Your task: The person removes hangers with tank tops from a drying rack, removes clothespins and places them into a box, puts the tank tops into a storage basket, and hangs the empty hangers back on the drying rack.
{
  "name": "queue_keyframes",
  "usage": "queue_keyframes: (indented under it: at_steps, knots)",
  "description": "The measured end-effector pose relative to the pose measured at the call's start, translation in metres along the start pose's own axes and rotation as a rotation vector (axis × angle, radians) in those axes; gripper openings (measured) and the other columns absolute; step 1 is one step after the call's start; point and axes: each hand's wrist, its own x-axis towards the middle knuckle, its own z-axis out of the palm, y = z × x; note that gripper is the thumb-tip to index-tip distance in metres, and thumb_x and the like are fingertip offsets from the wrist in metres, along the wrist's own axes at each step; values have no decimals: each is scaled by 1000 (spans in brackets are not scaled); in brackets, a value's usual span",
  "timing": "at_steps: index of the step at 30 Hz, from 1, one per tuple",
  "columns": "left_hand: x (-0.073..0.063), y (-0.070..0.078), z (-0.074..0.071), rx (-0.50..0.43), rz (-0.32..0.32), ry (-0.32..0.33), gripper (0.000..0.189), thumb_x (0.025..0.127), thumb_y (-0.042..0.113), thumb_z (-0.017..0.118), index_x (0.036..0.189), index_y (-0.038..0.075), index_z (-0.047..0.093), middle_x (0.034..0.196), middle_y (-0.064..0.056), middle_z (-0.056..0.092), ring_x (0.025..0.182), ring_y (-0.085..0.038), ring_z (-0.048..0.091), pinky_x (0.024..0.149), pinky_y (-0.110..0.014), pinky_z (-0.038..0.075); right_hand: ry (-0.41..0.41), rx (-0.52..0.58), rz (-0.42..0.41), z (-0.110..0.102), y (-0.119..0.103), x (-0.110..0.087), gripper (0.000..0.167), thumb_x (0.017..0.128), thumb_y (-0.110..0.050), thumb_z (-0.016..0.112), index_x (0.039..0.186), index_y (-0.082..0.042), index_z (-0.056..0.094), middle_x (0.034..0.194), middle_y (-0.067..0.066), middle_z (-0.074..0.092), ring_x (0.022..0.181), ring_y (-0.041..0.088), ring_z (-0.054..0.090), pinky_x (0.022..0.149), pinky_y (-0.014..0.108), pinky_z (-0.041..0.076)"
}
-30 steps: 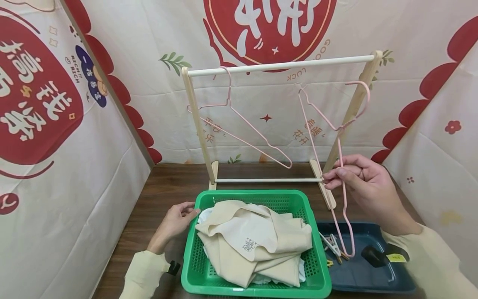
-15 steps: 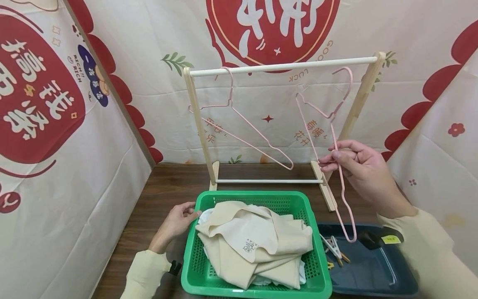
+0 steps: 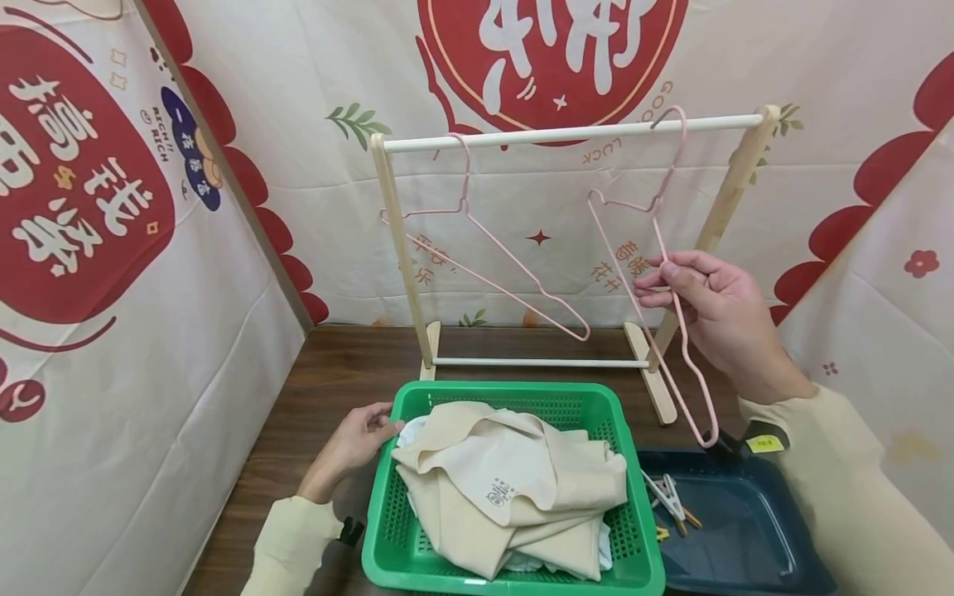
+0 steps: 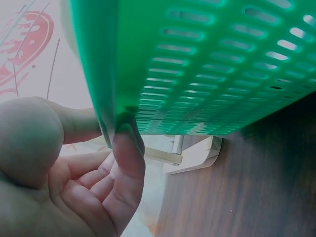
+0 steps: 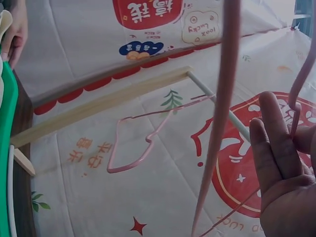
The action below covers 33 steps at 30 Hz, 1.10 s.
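My right hand [image 3: 708, 298] pinches one side of a pink clothes hanger [image 3: 659, 237] between thumb and fingers. The hanger's hook overlaps the rack's white top bar in the head view; whether it touches the bar, I cannot tell. A second pink hanger [image 5: 129, 168] hangs bare from the bar's left end. My left hand [image 3: 350, 443] grips the left rim of a green perforated basket [image 3: 514, 582], thumb and fingers on either side of it in the left wrist view. Folded cream and white garments [image 3: 514, 497] fill the basket.
The wooden-sided rack [image 3: 734, 182] stands behind the basket on the dark wood table [image 3: 343, 356]. At right, a dark blue tray [image 3: 745, 530] holds white and yellow clips [image 3: 668, 497]. Printed cloth walls [image 3: 246, 248] close in the back and sides.
My right hand has moved up and slightly left with the hanger, bringing its hook from below the top bar to the bar's height. The left hand stays on the basket rim.
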Motion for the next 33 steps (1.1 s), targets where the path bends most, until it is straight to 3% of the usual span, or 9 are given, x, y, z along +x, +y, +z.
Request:
queue_keyframes:
  at_steps: [11, 23, 33]
  knots:
    - [1, -2, 1, -40, -21, -4, 41, 95, 15, 66, 133, 0, 58, 88, -4, 66, 77, -16, 62, 63, -32, 52, 28, 216, 52, 2, -4, 19, 20, 98, 2, 54, 112, 11, 65, 97, 19, 74, 84, 22, 75, 82, 31, 53]
    - [0, -3, 2, -27, -12, 1, 42, 96, 16, 66, 134, 0, 58, 90, -3, 66, 90, -17, 66, 73, -33, 54, 96, 166, 127, -2, -4, 25, 24, 95, -7, 63, 114, 7, 66, 99, 15, 75, 86, 20, 75, 82, 29, 53]
    - [0, -3, 2, -38, -11, 1, 41, 95, 14, 66, 133, -1, 58, 88, -3, 68, 86, -16, 66, 73, -33, 55, 116, 144, 172, -8, 7, 26, 24, 94, -10, 65, 114, 4, 68, 99, 14, 75, 88, 19, 74, 84, 28, 53]
